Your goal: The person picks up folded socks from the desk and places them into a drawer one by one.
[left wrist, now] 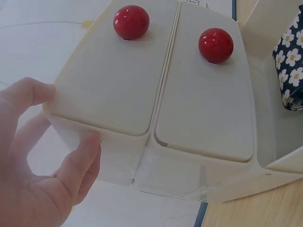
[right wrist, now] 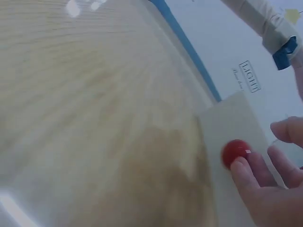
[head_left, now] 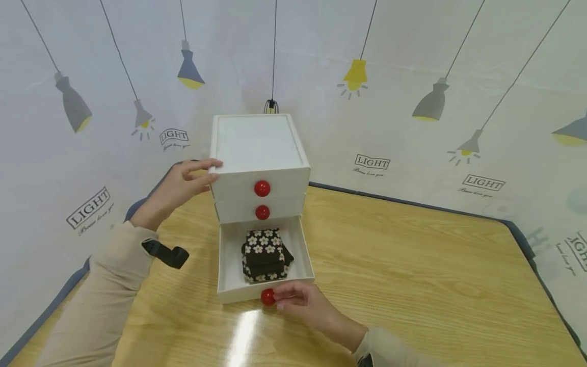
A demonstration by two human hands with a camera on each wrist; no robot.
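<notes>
A white cabinet (head_left: 261,145) with several drawers stands on the wooden table. Its lowest drawer (head_left: 221,270) is pulled out and holds a folded black cloth item with white flowers (head_left: 265,244), partly visible in the left wrist view too. My left hand (head_left: 176,186) rests on the cabinet's upper left front corner. One finger lies on the top edge, and in the left wrist view another touches the side. At the lowest drawer's front, my right hand (head_left: 309,308) pinches the round red knob (head_left: 267,297) with its fingertips, from the right side.
Two more red knobs, one upper (head_left: 262,188) and one lower (head_left: 262,212), stick out from the pushed-in drawers. Behind the table (head_left: 412,265) hangs a pale wall covering (head_left: 316,92) printed with lamps. A black strap (head_left: 165,253) is on the left wrist.
</notes>
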